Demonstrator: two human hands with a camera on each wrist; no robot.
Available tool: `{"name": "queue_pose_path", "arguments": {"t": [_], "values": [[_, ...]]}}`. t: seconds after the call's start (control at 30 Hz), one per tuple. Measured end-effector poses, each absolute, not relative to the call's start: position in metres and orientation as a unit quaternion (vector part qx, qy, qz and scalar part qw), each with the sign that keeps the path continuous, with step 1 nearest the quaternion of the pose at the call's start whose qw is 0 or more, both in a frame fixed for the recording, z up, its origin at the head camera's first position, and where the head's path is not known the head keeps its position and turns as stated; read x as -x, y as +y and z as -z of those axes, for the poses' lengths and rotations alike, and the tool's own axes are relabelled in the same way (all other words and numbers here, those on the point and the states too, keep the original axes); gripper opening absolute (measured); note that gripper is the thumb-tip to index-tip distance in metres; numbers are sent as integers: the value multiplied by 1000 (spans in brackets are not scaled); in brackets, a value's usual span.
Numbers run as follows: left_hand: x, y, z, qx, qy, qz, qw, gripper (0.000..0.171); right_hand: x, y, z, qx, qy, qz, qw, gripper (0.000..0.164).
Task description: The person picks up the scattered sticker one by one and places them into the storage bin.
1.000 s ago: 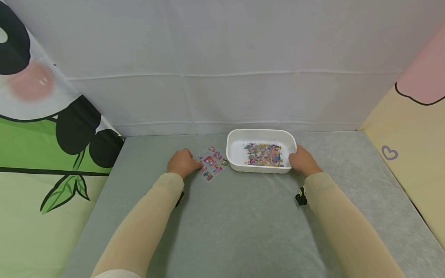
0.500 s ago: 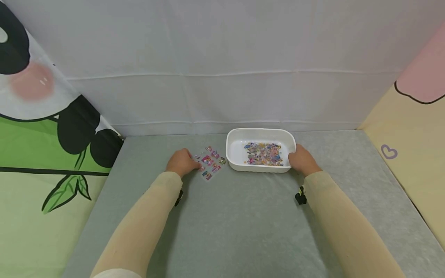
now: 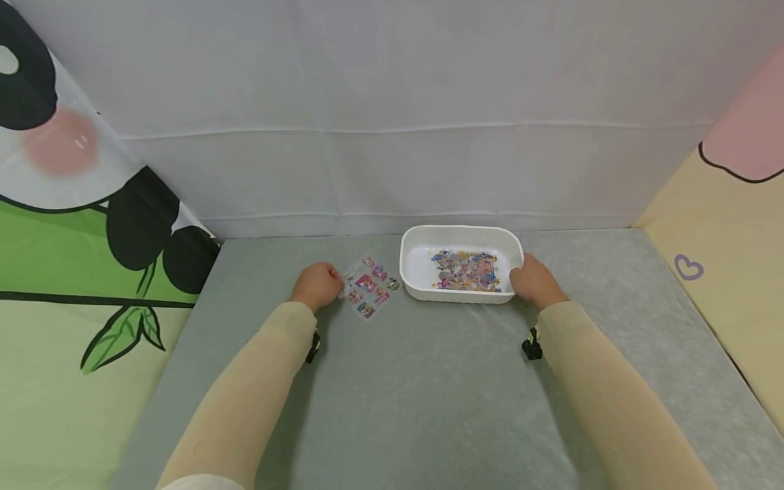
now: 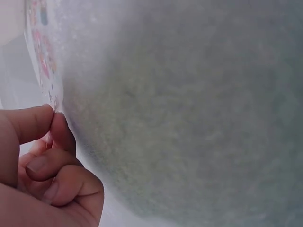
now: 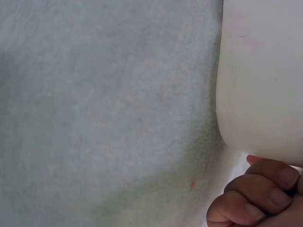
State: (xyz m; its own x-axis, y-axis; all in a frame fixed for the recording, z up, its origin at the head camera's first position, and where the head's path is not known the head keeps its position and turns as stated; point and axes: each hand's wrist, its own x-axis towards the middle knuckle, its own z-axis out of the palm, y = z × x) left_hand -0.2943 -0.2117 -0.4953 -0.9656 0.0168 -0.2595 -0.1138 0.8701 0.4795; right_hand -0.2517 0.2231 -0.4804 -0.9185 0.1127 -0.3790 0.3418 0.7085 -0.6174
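Note:
My left hand (image 3: 317,286) pinches the left corner of a clear sticker sheet (image 3: 370,287) printed with small colourful figures. In the left wrist view the thumb and forefinger of the left hand (image 4: 57,165) meet on the sheet's edge (image 4: 45,56), the other fingers curled under. To the right stands a white rectangular tub (image 3: 422,291), with a patch of colourful stickers (image 3: 467,271) lying in it. My right hand (image 3: 536,282) grips the tub's right end. In the right wrist view its fingers (image 5: 265,187) curl at the corner of the tub (image 5: 265,85).
A grey cloth-covered table (image 3: 416,395) lies under everything. Behind it rises a white cloth wall (image 3: 367,163), close to the tub's far side. Printed panels flank the table, a green one (image 3: 49,340) on the left and a yellow one (image 3: 723,299) on the right.
The left hand has shifted slightly left, from over the sheet's left part to its corner, so more of the sheet shows. The right hand and the tub stay in place.

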Motion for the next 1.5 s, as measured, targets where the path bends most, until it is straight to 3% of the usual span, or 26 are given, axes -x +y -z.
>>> {"name": "queue_pose_path", "arguments": {"t": [1.5], "values": [[298, -231, 464, 70, 902, -407, 128, 20, 253, 224, 483, -121, 909, 365, 159, 62]]}}
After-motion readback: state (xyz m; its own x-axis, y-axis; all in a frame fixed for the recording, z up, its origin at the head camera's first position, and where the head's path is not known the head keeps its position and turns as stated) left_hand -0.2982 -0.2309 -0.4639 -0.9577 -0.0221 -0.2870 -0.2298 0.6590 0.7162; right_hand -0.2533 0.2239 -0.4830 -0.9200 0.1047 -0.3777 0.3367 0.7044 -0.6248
